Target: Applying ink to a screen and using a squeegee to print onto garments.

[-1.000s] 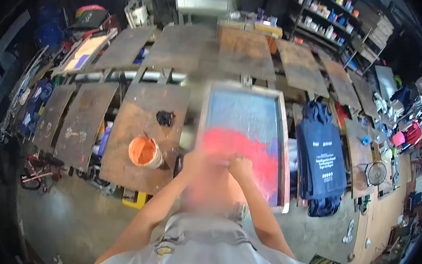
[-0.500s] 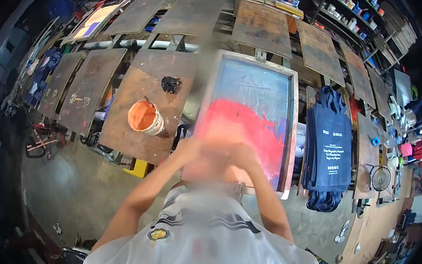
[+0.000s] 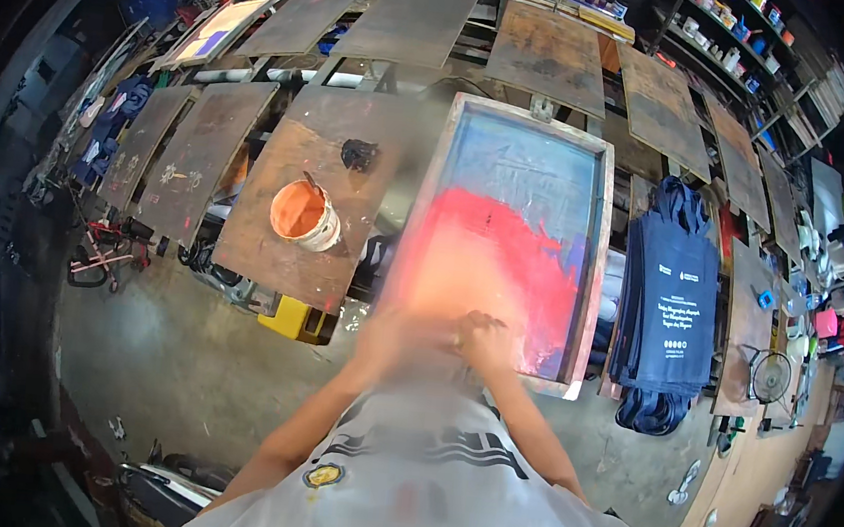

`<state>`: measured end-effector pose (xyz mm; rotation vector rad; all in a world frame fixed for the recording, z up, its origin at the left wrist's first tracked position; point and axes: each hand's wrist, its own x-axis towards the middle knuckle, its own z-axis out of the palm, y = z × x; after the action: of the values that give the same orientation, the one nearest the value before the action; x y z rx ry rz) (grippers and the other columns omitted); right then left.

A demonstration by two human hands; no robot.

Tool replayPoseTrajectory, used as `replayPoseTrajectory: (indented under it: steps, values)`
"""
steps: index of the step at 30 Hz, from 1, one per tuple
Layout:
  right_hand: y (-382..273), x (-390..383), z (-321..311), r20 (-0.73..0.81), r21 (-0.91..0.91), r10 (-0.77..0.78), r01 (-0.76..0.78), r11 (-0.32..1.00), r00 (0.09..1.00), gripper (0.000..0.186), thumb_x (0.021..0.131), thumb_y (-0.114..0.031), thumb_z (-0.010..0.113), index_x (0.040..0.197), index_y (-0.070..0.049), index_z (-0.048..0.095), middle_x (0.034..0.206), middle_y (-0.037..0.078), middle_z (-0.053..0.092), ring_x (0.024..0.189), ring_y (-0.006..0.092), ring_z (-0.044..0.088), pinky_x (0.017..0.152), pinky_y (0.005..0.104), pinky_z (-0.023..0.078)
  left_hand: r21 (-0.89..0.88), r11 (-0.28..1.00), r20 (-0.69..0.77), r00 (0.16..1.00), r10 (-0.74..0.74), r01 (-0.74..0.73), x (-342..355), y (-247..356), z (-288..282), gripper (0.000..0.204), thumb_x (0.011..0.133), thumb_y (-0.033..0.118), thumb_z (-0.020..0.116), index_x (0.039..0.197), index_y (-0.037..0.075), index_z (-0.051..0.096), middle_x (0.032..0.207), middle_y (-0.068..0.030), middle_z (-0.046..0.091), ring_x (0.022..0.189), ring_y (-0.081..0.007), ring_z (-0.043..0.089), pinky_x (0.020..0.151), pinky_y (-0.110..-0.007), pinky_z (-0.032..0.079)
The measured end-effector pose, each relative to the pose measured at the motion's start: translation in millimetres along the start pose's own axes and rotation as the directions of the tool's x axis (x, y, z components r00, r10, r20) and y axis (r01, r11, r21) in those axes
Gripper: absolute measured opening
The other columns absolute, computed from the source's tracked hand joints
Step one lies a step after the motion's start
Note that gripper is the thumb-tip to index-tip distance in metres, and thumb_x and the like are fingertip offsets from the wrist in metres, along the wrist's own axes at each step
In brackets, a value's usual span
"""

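Note:
A wooden-framed printing screen (image 3: 599,209) lies in front of me, its blue mesh smeared with red and orange-pink ink (image 3: 532,273). Over its near end, my right hand (image 3: 487,342) has its fingers curled in; whatever they grip is lost in a hazy smear. Beside it, at the near left of the screen, my left hand (image 3: 390,339) is blurred and its fingers cannot be made out. To the left, a white tub of orange ink (image 3: 320,229) with a stick in it stands on a brown board (image 3: 280,166). A crumpled black thing (image 3: 358,155) lies behind the tub.
A stack of navy tote bags (image 3: 675,296) lies right of the screen. More flat boards (image 3: 551,54) stretch across the far side. A small fan (image 3: 770,376) sits farther right, shelves with bottles (image 3: 728,34) stand at the back right, and a yellow object (image 3: 289,319) is under the left board.
Both hands have come nearer to me, toward the screen's near edge, and stand slightly farther apart. The whole view has shifted a little, with the scene sliding right.

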<state>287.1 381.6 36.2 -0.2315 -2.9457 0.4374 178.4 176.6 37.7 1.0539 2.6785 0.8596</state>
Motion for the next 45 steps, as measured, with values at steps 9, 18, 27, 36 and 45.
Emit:
replayPoseTrajectory:
  steps: [9,18,27,36,45]
  values:
    - [20.7,26.2,-60.0,0.463,0.03,0.038,-0.058,0.998,0.886,0.028,0.08,-0.037,0.069,0.08,-0.009,0.074,0.092,0.016,0.071,0.084,0.0355,0.069,0.073,0.0475,0.055,0.024,0.997,0.19,0.979,0.068,-0.074,34.4,6.7,-0.5,0.031,0.07,0.023,0.083,0.095,0.009,0.069,0.091,-0.0125,0.066,0.088,-0.0356,0.066,0.074,-0.045,0.052]
    - [77.0,89.9,-35.7,0.173,-0.094,0.012,0.004,0.996,0.985,0.019,0.079,-0.026,0.065,0.095,-0.016,0.071,0.093,0.01,0.071,0.087,0.0314,0.07,0.075,0.0469,0.056,0.171,0.956,0.052,0.971,0.232,-0.238,117.4,22.8,-5.4,0.039,0.076,0.024,0.075,0.112,0.014,0.064,0.101,-0.0092,0.067,0.09,-0.0349,0.067,0.073,-0.045,0.052]
    - [24.5,-18.6,-39.1,-0.005,-0.022,0.063,-0.063,0.998,0.998,0.011,0.072,-0.015,0.067,0.082,-0.011,0.067,0.082,0.009,0.066,0.077,0.0282,0.07,0.067,0.0409,0.056,0.037,0.993,-0.02,0.993,0.117,-0.116,14.2,25.1,22.6,0.038,0.068,0.026,0.085,0.086,0.007,0.058,0.087,-0.013,0.063,0.081,-0.0372,0.064,0.068,-0.046,0.05]
    - [32.2,-7.5,-40.7,0.163,-0.02,0.138,-0.136,0.99,0.977,0.024,0.069,-0.026,0.079,0.085,-0.01,0.07,0.087,0.011,0.07,0.08,0.0296,0.071,0.07,0.0438,0.056,-0.037,0.992,0.253,0.959,0.126,-0.12,44.1,35.5,-8.2,0.014,0.081,0.015,0.067,0.091,0.006,0.062,0.094,-0.015,0.064,0.091,-0.0392,0.064,0.073,-0.049,0.05]
    - [46.0,71.1,-6.8,0.022,0.084,0.367,-0.367,0.926,0.93,0.024,0.07,-0.031,0.077,0.087,-0.015,0.072,0.09,0.009,0.071,0.084,0.0274,0.071,0.071,0.0439,0.057,0.023,0.971,0.228,0.947,0.225,-0.237,157.0,12.7,-15.2,0.044,0.064,0.026,0.089,0.086,0.006,0.057,0.09,-0.0105,0.061,0.086,-0.034,0.064,0.07,-0.045,0.051]
